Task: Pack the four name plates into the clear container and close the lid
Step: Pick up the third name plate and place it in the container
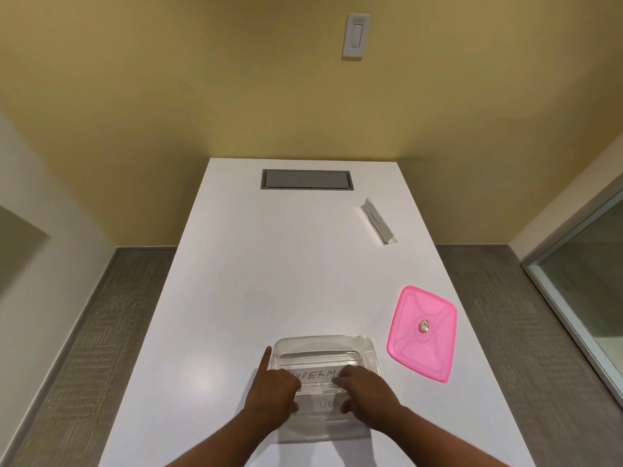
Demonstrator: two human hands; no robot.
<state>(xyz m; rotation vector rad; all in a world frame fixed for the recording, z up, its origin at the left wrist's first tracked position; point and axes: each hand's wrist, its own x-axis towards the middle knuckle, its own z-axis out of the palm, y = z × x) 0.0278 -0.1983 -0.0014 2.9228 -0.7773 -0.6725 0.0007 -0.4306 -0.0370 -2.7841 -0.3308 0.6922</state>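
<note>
A clear plastic container (pixel 369 352) sits on the white table near its front edge. Inside it lie a name plate marked "SUPERMAN" (pixel 315 375) and one marked "DOG" (pixel 323 403); a third clear plate (pixel 320 359) seems to lie behind them. My left hand (pixel 274 389) holds the left ends of the plates, with its index finger stretched along the container's left rim. My right hand (pixel 364 390) grips their right ends. Another name plate (pixel 377 221) stands far back on the right. The pink lid (pixel 421 333) lies flat to the right of the container.
A grey recessed cable hatch (pixel 306 179) is set into the white table (pixel 236 281) at its far end. A yellow wall with a white switch (pixel 355 35) rises behind. Grey carpet flanks the table, and a glass partition (pixel 593 281) stands at the right.
</note>
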